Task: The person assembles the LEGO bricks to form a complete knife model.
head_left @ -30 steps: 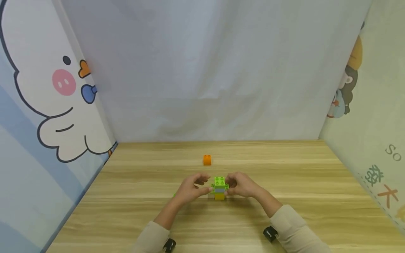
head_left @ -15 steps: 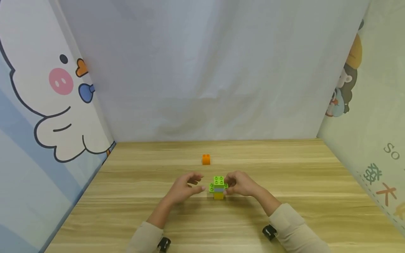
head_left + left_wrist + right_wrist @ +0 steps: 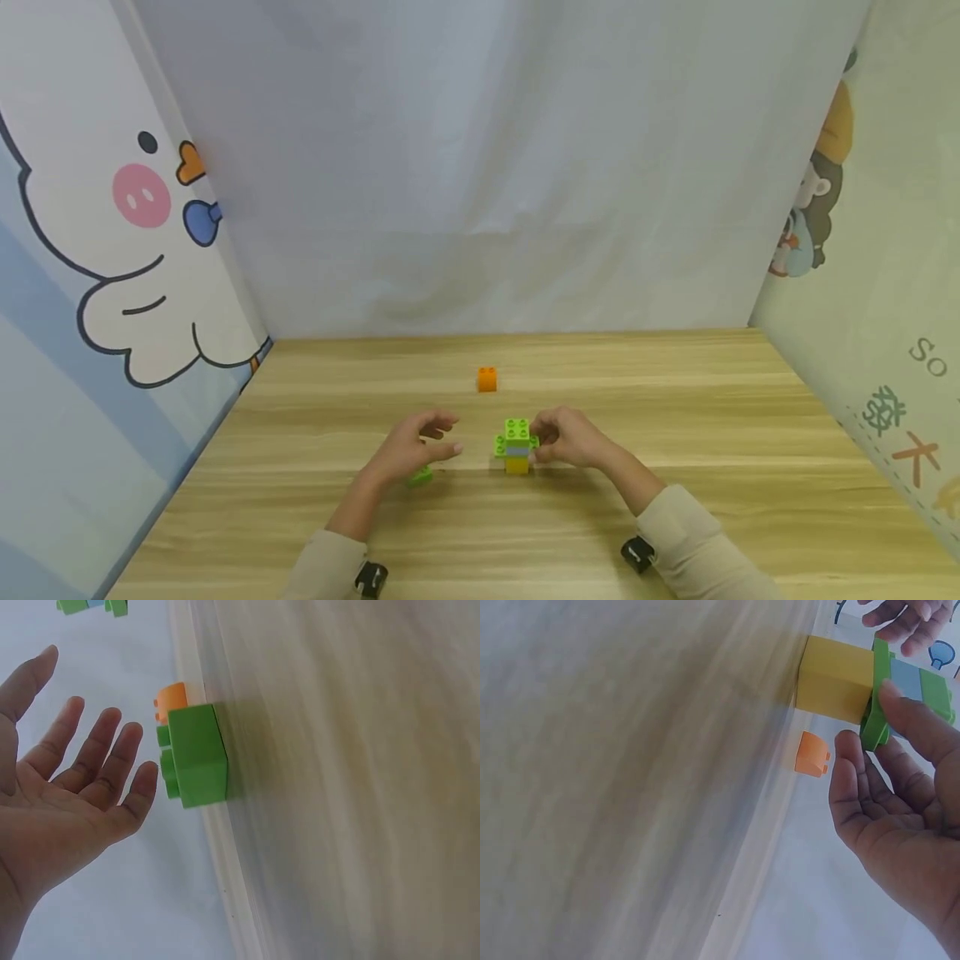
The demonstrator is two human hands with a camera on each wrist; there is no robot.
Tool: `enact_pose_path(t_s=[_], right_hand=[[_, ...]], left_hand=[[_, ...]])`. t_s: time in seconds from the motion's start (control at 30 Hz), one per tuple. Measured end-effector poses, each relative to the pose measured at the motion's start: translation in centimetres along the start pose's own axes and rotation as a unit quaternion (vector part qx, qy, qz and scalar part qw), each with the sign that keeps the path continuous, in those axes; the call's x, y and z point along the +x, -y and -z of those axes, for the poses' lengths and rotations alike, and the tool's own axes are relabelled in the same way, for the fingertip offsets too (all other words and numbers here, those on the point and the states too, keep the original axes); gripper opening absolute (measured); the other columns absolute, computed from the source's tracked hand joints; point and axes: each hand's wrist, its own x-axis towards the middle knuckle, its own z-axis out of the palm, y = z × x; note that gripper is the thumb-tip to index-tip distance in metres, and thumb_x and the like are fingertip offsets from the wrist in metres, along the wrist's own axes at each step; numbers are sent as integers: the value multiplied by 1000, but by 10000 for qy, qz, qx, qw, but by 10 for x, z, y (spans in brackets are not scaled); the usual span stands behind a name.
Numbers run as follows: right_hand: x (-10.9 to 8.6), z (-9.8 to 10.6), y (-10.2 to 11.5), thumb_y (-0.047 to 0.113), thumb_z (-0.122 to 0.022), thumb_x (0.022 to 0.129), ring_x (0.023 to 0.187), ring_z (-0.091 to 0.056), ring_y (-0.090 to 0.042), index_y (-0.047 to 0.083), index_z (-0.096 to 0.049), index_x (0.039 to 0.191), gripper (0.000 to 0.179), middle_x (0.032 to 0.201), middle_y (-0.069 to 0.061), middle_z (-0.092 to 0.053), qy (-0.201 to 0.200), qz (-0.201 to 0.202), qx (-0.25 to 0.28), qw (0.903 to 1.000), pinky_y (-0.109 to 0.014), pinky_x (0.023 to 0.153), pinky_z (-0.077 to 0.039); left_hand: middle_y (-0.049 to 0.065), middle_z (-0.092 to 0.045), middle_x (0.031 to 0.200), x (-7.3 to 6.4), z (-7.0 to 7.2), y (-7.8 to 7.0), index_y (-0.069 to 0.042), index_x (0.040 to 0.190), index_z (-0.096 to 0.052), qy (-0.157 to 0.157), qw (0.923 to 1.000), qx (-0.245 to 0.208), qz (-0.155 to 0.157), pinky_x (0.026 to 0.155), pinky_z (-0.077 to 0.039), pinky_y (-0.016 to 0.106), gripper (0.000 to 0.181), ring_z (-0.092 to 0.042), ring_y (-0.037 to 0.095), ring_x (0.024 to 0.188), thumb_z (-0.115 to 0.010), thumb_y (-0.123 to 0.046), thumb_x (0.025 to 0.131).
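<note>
A small tower of toy building bricks (image 3: 517, 450) stands on the table: yellow brick (image 3: 835, 679) at the bottom, a wider green plate above it, then a grey-blue layer and a green brick on top. My right hand (image 3: 572, 437) holds the tower from the right, thumb (image 3: 915, 716) on the plate and upper layers, other fingers partly behind. To the left, my left hand (image 3: 408, 450) is held in the air with nothing in it, fingers loosely spread. Close by its little finger stands a loose green brick (image 3: 199, 757), partly covered by the hand in the head view.
An orange brick (image 3: 487, 380) sits farther back on the wooden table (image 3: 637, 375). Behind the table hangs a pale curtain (image 3: 487, 167). Printed cartoon panels line the left and right sides.
My left hand has let go of the tower's left side and moved left, toward the loose green brick. My right hand stays on the tower.
</note>
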Motion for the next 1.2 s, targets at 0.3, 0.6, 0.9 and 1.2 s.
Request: enact_pose_path(t_s=[0.3,0.6,0.9,1.2], right_hand=[[-2,-1,1,13,-77,76,84,-61,-21,-6,-62,105,38,99,-13,-64,-106,75,16,9999,-34,74,-51],[-4,1,0,13,-78,76,83,-61,-21,-6,-62,104,38,97,-11,-64,-106,72,98,9999,-34,74,-51],[-3,-3,-4,12,-78,76,82,-61,-20,-6,-62,103,37,96,-12,-65,-57,106,155,9998,-33,73,-51],[0,-2,-3,12,-78,75,82,-61,-21,-7,-62,104,38,97,-13,-65,4,97,120,9999,-35,73,-51]], left_hand=[[18,-53,122,-1,20,9,-3,123,-56,156,9995,-132,225,88,-41,50,46,-48,37,110,-71,-18,83],[24,-50,125,-1,28,18,4,125,-52,602,9977,-247,181,90,-39,52,52,-47,42,111,-72,-11,80],[25,-51,122,-11,34,27,7,123,-51,885,9956,-94,293,92,-38,52,57,-48,42,110,-77,-7,74],[16,-61,104,-16,40,33,9,110,-56,898,9936,25,680,84,-46,43,51,-56,33,97,-80,-1,66]])
